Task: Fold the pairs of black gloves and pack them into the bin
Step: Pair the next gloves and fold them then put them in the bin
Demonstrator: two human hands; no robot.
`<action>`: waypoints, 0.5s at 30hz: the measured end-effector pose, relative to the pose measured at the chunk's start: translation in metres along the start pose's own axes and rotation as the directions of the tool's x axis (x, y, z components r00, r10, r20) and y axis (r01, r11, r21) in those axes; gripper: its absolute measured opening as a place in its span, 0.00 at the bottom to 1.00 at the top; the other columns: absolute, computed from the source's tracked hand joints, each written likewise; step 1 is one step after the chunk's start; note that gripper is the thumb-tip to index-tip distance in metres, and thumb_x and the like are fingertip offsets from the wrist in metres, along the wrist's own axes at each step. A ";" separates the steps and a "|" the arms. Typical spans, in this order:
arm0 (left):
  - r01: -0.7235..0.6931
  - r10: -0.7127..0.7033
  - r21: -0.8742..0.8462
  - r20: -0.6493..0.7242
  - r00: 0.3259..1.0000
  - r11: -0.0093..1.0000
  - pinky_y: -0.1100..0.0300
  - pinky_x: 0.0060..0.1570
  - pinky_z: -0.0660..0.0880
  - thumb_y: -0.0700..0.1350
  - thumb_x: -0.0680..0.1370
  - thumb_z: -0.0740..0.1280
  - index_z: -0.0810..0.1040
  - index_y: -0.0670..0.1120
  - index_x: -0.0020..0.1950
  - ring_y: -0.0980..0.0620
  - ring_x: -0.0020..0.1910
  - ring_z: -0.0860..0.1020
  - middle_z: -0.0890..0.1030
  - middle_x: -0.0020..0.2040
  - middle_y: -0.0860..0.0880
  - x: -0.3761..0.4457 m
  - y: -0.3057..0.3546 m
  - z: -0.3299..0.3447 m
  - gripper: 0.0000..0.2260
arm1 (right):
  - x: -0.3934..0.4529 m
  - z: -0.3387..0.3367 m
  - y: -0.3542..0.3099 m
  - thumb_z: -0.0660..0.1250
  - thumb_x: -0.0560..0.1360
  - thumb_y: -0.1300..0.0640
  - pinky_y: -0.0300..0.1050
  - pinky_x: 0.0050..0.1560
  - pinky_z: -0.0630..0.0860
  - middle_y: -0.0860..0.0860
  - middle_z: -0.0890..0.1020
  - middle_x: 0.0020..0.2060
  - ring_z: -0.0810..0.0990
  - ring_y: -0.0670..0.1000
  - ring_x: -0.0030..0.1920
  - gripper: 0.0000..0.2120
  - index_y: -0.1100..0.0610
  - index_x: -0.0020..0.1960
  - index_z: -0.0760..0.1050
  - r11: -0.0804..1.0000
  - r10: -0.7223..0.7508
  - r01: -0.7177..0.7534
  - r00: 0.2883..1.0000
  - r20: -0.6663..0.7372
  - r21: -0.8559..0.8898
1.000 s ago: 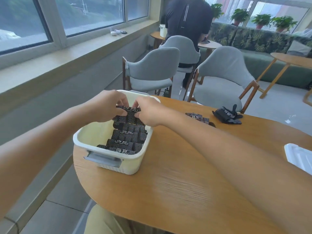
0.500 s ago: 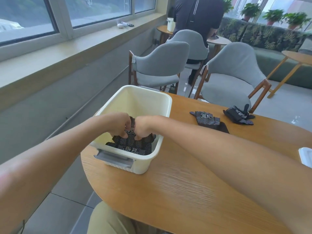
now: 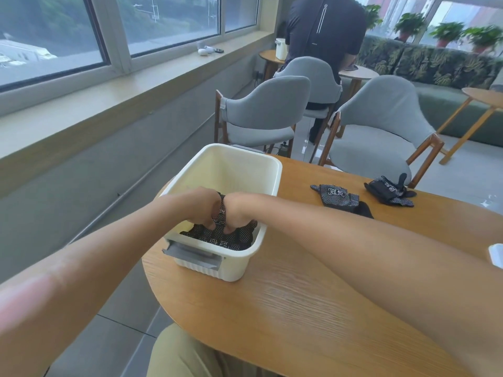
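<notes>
Head view looks down on my two hands sunk into the cream bin (image 3: 272, 172), which sits at the table's ten o'clock edge. My left hand (image 3: 202, 206) and my right hand (image 3: 239, 210) are knuckle to knuckle, fingers curled down and pinching a folded pair of black gloves (image 3: 221, 213) between them, pressed against the packed gloves (image 3: 231, 239) that fill the bin's near end. White characters are printed on the dotted fabric there, but I cannot read them at this size. A grey handle (image 3: 190, 255) sticks out of the bin's near wall.

At two o'clock from the bin, well apart from it, a loose glove pair (image 3: 339, 198) lies flat on the wooden table (image 3: 285, 308); its white label shows two boxed characters that look like "冠何", though I am not certain. Just beyond it at three o'clock lies a second glove pair (image 3: 389, 193), bunched up, its print too blurred to make out. A white object (image 3: 496, 255) pokes in at the table's right edge.

Around the table stand grey chairs (image 3: 269, 104). Past them at twelve o'clock a person in dark clothes (image 3: 324, 28) stands at a small round table (image 3: 356, 72), back to me. Windows (image 3: 68, 31) run along the left wall above a broad sill, and potted plants (image 3: 446, 32) line the far window over a leaf-patterned sofa (image 3: 435, 66).
</notes>
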State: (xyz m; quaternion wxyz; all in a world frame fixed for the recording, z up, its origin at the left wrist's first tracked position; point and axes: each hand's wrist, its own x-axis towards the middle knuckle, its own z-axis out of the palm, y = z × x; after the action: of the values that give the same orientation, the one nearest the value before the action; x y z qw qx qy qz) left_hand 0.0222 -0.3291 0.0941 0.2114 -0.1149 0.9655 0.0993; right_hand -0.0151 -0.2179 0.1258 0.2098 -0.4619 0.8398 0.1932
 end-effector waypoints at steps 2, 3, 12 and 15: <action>-0.005 0.004 -0.015 -0.043 0.999 1.000 0.54 0.53 0.75 0.50 0.76 0.74 0.80 0.43 0.62 0.42 0.58 0.79 0.82 0.58 0.44 -0.005 0.001 -0.006 0.18 | -0.005 -0.004 0.004 0.65 0.80 0.48 0.41 0.44 0.67 0.54 0.79 0.53 0.75 0.56 0.51 0.18 0.60 0.62 0.76 1.000 0.009 -0.008 0.998 -0.061 0.017; -0.010 0.008 -0.022 -0.067 0.998 1.000 0.53 0.54 0.75 0.50 0.76 0.74 0.80 0.42 0.61 0.42 0.58 0.79 0.82 0.57 0.44 -0.007 0.003 -0.009 0.17 | -0.007 -0.005 0.007 0.66 0.79 0.48 0.42 0.43 0.67 0.53 0.78 0.45 0.74 0.56 0.48 0.13 0.59 0.52 0.77 0.999 0.022 -0.019 0.995 -0.099 0.029; -0.108 0.081 -0.077 -0.286 0.955 0.991 0.49 0.55 0.78 0.48 0.76 0.74 0.79 0.49 0.54 0.44 0.52 0.80 0.81 0.55 0.47 -0.039 0.036 -0.036 0.09 | -0.066 -0.016 0.047 0.64 0.80 0.54 0.44 0.57 0.71 0.53 0.79 0.59 0.74 0.56 0.62 0.12 0.54 0.62 0.77 0.963 0.099 0.001 0.929 -0.356 0.270; -0.148 0.113 -0.073 -0.353 0.929 0.986 0.50 0.54 0.77 0.49 0.77 0.73 0.78 0.50 0.50 0.45 0.52 0.80 0.81 0.53 0.48 -0.054 0.057 -0.039 0.07 | -0.094 -0.013 0.070 0.64 0.80 0.54 0.41 0.56 0.64 0.52 0.77 0.63 0.70 0.55 0.67 0.12 0.54 0.63 0.77 0.949 0.121 0.022 0.895 -0.429 0.314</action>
State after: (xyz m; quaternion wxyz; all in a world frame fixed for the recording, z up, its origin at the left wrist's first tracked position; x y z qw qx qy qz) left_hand 0.0393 -0.2741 0.1601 0.0245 -0.0764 0.9871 0.1387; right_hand -0.0318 -0.1243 0.1963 0.0782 -0.4329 0.8969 -0.0460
